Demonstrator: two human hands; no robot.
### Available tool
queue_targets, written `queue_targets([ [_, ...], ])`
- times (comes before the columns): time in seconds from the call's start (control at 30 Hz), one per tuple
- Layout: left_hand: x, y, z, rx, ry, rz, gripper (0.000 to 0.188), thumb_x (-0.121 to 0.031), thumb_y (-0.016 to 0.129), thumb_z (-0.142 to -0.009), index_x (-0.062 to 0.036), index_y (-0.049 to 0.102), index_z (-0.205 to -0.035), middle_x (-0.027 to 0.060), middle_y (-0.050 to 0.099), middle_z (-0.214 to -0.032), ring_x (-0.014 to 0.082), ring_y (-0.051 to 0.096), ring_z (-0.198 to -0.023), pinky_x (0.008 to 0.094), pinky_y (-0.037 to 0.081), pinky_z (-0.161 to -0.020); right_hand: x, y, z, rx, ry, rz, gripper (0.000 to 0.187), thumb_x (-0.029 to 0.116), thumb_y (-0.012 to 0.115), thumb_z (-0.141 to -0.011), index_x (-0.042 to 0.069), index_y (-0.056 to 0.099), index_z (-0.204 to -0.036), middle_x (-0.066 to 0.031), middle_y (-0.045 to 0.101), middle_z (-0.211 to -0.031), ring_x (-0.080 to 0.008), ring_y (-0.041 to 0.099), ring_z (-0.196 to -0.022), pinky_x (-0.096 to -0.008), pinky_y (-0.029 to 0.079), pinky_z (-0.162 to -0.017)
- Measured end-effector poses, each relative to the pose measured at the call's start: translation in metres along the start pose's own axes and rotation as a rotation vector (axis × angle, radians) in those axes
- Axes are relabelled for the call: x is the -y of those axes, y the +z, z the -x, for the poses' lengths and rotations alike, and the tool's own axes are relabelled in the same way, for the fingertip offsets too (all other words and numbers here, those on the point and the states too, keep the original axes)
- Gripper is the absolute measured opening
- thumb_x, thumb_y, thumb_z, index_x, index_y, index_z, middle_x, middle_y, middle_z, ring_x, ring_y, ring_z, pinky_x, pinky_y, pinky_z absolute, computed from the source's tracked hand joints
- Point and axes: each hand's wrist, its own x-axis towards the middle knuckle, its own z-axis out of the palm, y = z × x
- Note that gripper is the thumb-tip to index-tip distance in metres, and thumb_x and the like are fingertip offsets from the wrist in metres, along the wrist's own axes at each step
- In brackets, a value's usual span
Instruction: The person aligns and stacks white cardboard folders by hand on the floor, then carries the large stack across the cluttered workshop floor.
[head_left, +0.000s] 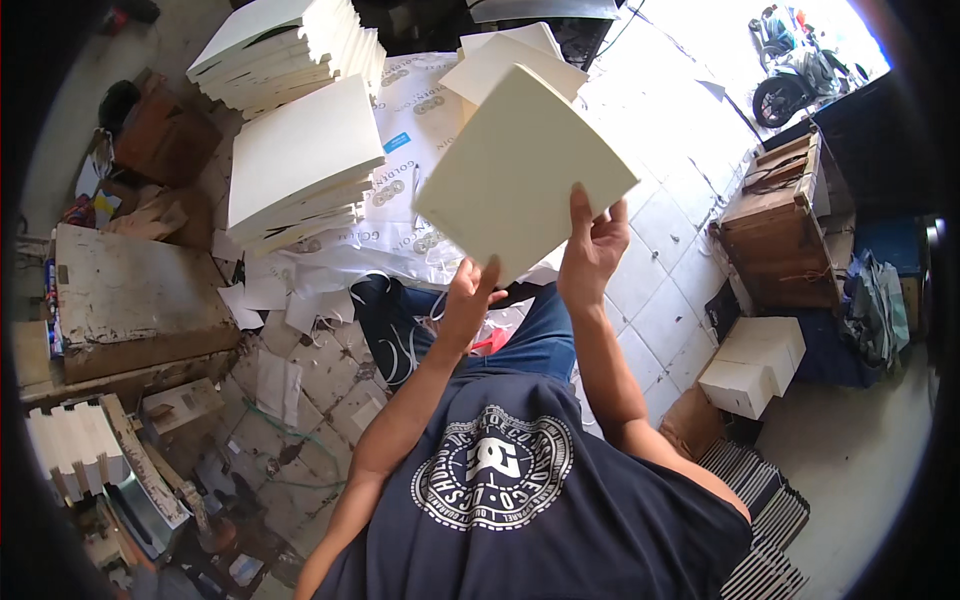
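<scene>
Between my hands a flat cream paper block (525, 165) is raised at a slant, one corner pointing away from me. My right hand (597, 245) is closed on its right edge, the thumb lying on the upper face and the fingers curled behind. At the near corner my left hand (468, 300) pinches the block, its thumb and fingers partly bent. Beyond the block, more cream pieces (548, 72) lie loosely overlapped on a white printed plastic sheet (405, 215). Left of it stands a tall stack of cream paper blocks (305, 160), with a second stack (265, 55) behind.
Paper scraps (265, 290) litter the tiled floor at left, beside a worn wooden box (140, 295). To the right are a wooden cabinet (775, 235), a white carton (752, 365) and piled dark-covered books (755, 510). A motorcycle (795, 75) stands far right.
</scene>
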Motion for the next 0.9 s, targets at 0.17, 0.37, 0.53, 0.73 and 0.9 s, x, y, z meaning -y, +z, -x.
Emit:
queue_targets([
  [0.17,0.019,-0.051,-0.019,0.053,0.000,-0.018,0.034,-0.031,0.059,-0.100,0.0012,0.064,-0.110,0.0095,0.070,-0.084,0.0128,0.067,-0.063,0.0246,0.053,-0.052,-0.067,-0.078,-0.013,-0.107,0.205,0.176,0.040,0.024,0.074,-0.090,-0.002,0.059,-0.116,-0.0094,0.064,-0.113,-0.0159,0.060,-0.101,-0.0300,0.046,-0.089],
  [0.37,0.014,-0.079,-0.043,-0.074,-0.145,-0.329,0.040,-0.036,0.060,-0.098,0.0036,0.066,-0.092,0.0103,0.068,-0.072,0.0129,0.062,-0.052,0.0244,0.046,-0.046,-0.106,-0.034,-0.163,-0.102,-0.414,0.901,0.068,0.048,0.084,-0.074,-0.007,0.061,-0.107,-0.0204,0.061,-0.114,-0.0317,0.061,-0.102,-0.0410,0.049,-0.088],
  [0.53,0.004,-0.061,-0.043,-0.038,-0.254,-0.575,0.048,-0.041,0.059,-0.098,0.0061,0.066,-0.100,0.0100,0.069,-0.073,0.0134,0.063,-0.054,0.0248,0.049,-0.047,-0.142,-0.079,-0.267,-0.327,-0.449,1.021,0.030,0.030,0.077,-0.079,0.003,0.072,-0.091,-0.0163,0.070,-0.085,-0.0318,0.069,-0.082,-0.0421,0.054,-0.076],
  [0.73,-0.096,-0.025,0.062,-0.245,0.530,-0.628,0.031,-0.013,0.067,-0.093,0.0039,0.060,-0.118,0.0112,0.065,-0.101,0.0170,0.063,-0.093,0.0318,0.051,-0.081,0.025,0.003,-0.122,0.020,-0.537,0.517,0.015,0.000,0.066,-0.087,0.002,0.069,-0.101,-0.0121,0.073,-0.087,-0.0190,0.073,-0.083,-0.0288,0.056,-0.070],
  [0.9,-0.150,0.055,0.065,-0.098,1.334,-1.015,0.034,-0.012,0.064,-0.094,-0.0012,0.053,-0.124,0.0186,0.054,-0.127,0.0396,0.051,-0.120,0.0513,0.041,-0.104,0.087,-0.021,-0.003,0.407,-0.357,0.423,0.023,-0.004,0.062,-0.089,-0.002,0.067,-0.111,-0.0145,0.072,-0.096,-0.0204,0.071,-0.089,-0.0306,0.055,-0.079],
])
